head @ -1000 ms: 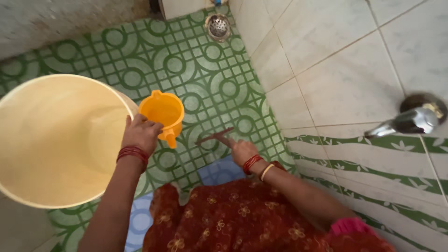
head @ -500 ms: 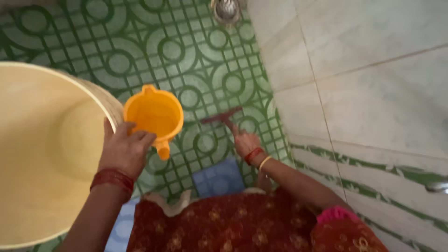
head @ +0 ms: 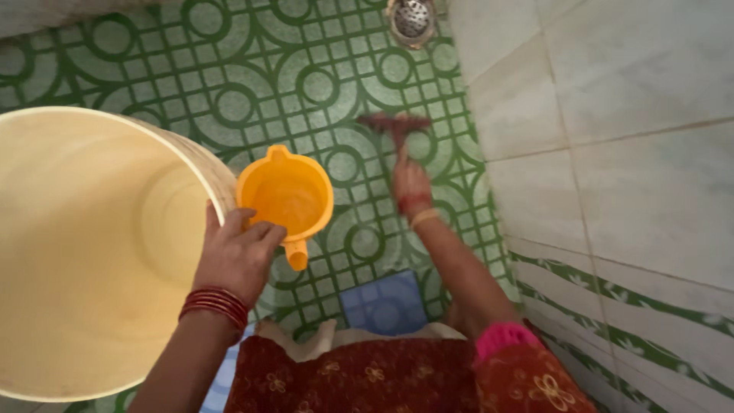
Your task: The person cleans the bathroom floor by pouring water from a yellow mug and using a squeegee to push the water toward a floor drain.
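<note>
While the left hand grips the orange mug beside the bucket, the right hand seemingly clasps a blurred brush ahead.

My one head camera looks steeply down, close over my hands, floor drain at twelve o'clock, wall at three.

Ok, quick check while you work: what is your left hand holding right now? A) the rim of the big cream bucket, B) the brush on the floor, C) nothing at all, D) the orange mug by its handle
D: the left hand is closed on the handle of the orange mug, held beside the cream bucket; the right hand has the brush on the green floor tiles.
</note>
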